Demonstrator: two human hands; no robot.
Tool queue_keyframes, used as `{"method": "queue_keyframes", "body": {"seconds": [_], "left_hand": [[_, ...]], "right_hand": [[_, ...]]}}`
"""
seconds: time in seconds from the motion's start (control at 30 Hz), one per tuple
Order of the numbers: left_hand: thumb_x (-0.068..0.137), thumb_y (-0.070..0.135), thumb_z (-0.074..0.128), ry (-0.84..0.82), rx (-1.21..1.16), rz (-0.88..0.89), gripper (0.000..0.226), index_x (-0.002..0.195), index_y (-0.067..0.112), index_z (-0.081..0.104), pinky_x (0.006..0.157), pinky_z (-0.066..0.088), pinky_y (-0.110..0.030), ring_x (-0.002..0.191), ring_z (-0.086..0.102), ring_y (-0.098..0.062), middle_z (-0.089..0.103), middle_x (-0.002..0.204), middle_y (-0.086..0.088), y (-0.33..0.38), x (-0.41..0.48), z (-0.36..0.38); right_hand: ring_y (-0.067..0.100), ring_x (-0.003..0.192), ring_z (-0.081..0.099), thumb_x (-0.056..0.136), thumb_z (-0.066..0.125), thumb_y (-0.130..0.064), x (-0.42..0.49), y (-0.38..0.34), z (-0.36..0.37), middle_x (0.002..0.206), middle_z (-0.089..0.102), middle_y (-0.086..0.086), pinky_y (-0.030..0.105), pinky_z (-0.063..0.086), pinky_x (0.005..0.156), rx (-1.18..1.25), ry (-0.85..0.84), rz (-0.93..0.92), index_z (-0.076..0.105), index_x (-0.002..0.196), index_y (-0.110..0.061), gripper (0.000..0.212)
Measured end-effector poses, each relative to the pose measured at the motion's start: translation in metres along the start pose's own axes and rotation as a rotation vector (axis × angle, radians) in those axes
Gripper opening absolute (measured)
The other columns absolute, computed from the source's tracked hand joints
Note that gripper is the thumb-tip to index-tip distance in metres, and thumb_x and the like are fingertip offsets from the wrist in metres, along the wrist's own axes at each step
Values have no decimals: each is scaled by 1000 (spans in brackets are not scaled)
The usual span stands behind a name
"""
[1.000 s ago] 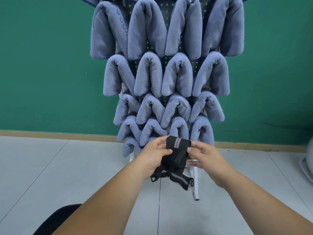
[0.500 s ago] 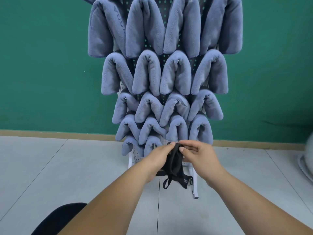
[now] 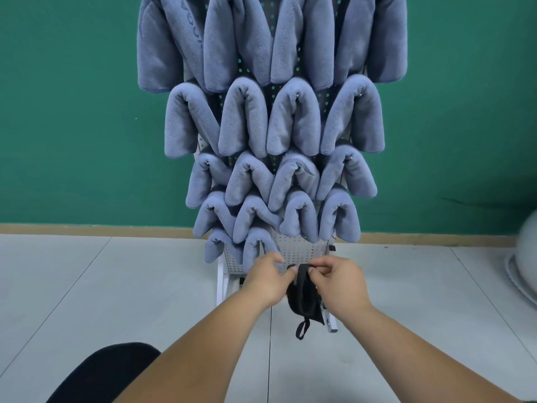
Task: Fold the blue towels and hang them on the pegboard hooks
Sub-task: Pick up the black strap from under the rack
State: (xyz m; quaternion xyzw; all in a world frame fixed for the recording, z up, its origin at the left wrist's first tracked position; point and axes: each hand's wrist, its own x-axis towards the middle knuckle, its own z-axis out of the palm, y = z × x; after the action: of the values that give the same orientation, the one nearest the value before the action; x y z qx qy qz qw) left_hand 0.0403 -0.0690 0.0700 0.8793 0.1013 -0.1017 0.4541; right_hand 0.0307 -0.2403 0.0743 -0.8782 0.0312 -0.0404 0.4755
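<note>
blue towels (image 3: 270, 120) hang folded over hooks row on row down the pegboard (image 3: 299, 251), leaving only its bottom right corner bare. the left hand (image 3: 266, 282) and right hand (image 3: 338, 283) both pinch the top of a black folded cloth (image 3: 303, 298) just in front of that bare patch. i'd worry the left knuckles could nudge the lowest towel (image 3: 255, 248) off its hook. the dangling loop (image 3: 302, 330) might also snag and pull the cloth down to the floor (image 3: 87, 286).

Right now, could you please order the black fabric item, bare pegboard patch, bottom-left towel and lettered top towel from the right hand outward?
1. black fabric item: pinched in the right hand.
2. bare pegboard patch: just above.
3. bottom-left towel: board's lower left.
4. lettered top towel: top left.
</note>
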Motion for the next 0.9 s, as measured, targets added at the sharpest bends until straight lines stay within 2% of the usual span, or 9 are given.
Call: {"method": "queue_keyframes", "body": {"seconds": [0.1, 0.17, 0.23, 0.3, 0.37, 0.43, 0.6, 0.73, 0.9], "left_hand": [[93, 21, 66, -127, -85, 16, 37, 130, 23, 62, 76, 55, -33, 88, 72, -27, 71, 81, 6, -9, -1, 12], [88, 14, 62, -230, -112, 27, 44, 131, 21, 61, 74, 50, -32, 81, 67, -24, 69, 79, 8, -12, -4, 20], [87, 20, 68, -250, -108, 47, 57, 142, 23, 56, 84, 51, -28, 93, 67, -14, 72, 99, 11, -14, -7, 25], [88, 31, 74, -216, -102, 63, 70, 153, 28, 46, 96, 52, -28, 108, 68, -13, 70, 116, 12, -15, -7, 27], [90, 40, 76, -130, -54, 93, 70, 152, 30, 46, 97, 54, -33, 108, 69, -13, 69, 114, 14, -16, -3, 28], [91, 40, 77, -25, -14, 127, 63, 147, 30, 50, 94, 55, -34, 104, 69, -11, 69, 111, 15, -13, 2, 26], [89, 45, 78, 143, -71, 163, 40, 124, 29, 68, 90, 59, -35, 97, 70, -7, 71, 109, 17, 6, 21, 24], [90, 46, 75, 166, -95, 168, 32, 119, 32, 72, 89, 60, -35, 96, 70, -5, 74, 107, 17, 14, 33, 30], [93, 47, 71, 173, -65, 150, 34, 124, 33, 70, 89, 59, -32, 96, 70, -5, 74, 109, 16, 14, 47, 35]], "right_hand": [[-6, 67, 67, 87, 75, -17, -7, 7, 7, 70, 73, -18, 18, 55, 67, -95, -4, -6, 72, 78, -40, 24], [-5, 68, 68, 87, 76, -20, -10, 11, 12, 71, 73, -19, 20, 57, 67, -118, -18, -17, 75, 81, -37, 19], [-3, 71, 69, 88, 76, -20, -11, 13, 16, 74, 74, -18, 24, 59, 70, -131, -29, -24, 78, 87, -35, 15], [-1, 73, 71, 89, 75, -19, -9, 15, 17, 76, 75, -16, 27, 60, 72, -139, -26, -35, 79, 90, -34, 16], [3, 75, 72, 91, 74, -17, -4, 15, 17, 78, 76, -15, 29, 61, 74, -116, -1, -42, 80, 93, -32, 16], [6, 77, 73, 92, 74, -16, 3, 14, 15, 80, 77, -14, 29, 60, 77, -85, 60, -60, 81, 96, -29, 15], [10, 81, 74, 95, 73, -17, 27, 6, 11, 86, 78, -9, 29, 58, 78, -42, 187, -70, 80, 101, -26, 13], [13, 81, 73, 95, 71, -18, 45, 7, 15, 86, 78, -7, 34, 60, 76, -55, 230, -61, 80, 104, -24, 14], [17, 81, 73, 96, 71, -18, 62, 13, 23, 87, 79, -5, 38, 61, 78, -40, 256, -22, 80, 106, -24, 15]]}}
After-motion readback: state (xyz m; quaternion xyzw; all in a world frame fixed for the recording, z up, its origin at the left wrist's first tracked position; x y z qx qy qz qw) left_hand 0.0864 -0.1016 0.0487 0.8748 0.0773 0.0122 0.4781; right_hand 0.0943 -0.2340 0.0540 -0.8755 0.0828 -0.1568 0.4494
